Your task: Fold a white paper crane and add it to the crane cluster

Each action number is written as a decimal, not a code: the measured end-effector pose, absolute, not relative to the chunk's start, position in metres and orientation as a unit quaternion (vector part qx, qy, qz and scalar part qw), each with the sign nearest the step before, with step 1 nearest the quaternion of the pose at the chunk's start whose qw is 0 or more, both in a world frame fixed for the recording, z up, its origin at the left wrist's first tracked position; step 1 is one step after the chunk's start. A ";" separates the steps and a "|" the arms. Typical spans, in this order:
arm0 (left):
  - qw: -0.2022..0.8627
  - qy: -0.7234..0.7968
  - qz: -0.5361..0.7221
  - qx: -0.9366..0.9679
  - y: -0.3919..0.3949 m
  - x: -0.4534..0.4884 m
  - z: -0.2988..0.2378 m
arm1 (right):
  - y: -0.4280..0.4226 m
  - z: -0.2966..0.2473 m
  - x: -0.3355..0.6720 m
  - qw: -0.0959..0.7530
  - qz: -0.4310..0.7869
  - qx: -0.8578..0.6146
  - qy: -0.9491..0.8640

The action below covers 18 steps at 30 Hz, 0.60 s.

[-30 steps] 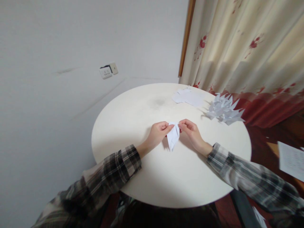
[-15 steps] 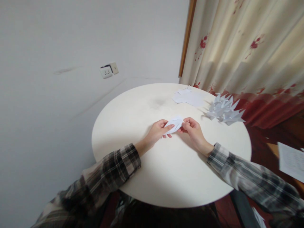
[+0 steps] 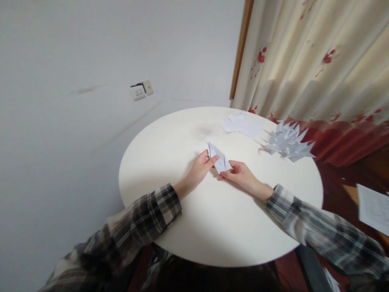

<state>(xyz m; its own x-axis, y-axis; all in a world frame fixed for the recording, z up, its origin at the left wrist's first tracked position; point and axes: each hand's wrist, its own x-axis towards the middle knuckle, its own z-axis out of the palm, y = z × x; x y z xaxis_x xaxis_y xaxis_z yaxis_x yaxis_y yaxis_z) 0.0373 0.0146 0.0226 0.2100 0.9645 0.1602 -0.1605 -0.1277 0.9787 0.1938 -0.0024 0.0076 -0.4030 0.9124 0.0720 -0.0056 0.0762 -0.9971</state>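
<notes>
A small folded white paper (image 3: 220,158) is held between my two hands above the middle of the round white table (image 3: 209,219). My left hand (image 3: 199,168) grips its left side, thumb on top and fingers underneath. At the lower right corner my right hand (image 3: 240,173) pinches the paper between thumb and fingers. The paper is slanted, with one pointed corner toward the far left. Its underside and some of my fingertips are hidden.
Several folded white paper cranes (image 3: 287,142) are bunched at the table's right edge. Loose white paper sheets (image 3: 241,125) lie at the back. A wall with a socket (image 3: 138,92) stands left, a curtain (image 3: 304,61) right. A printed sheet (image 3: 372,207) is at far right.
The folded paper has turned, its pointed end now toward the far left. My right hand has moved slightly toward me and grips the lower right corner.
</notes>
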 end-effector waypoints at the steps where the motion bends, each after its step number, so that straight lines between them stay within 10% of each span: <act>1: 0.561 0.362 0.497 0.555 0.014 0.039 0.020 | -0.002 0.007 0.194 0.399 0.558 -0.367 -0.628; 18: 0.656 0.277 0.333 0.618 0.005 0.040 0.008 | 0.003 0.011 0.199 0.553 0.412 -0.399 -0.604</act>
<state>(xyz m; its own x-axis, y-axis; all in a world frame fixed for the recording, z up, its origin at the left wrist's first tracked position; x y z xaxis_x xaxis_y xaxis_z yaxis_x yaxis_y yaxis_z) 0.0405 0.0048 0.0077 0.6241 0.7799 0.0479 -0.0937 0.0138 0.9955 0.1990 0.0033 0.0114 -0.0710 0.9380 0.3394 0.0261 0.3419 -0.9394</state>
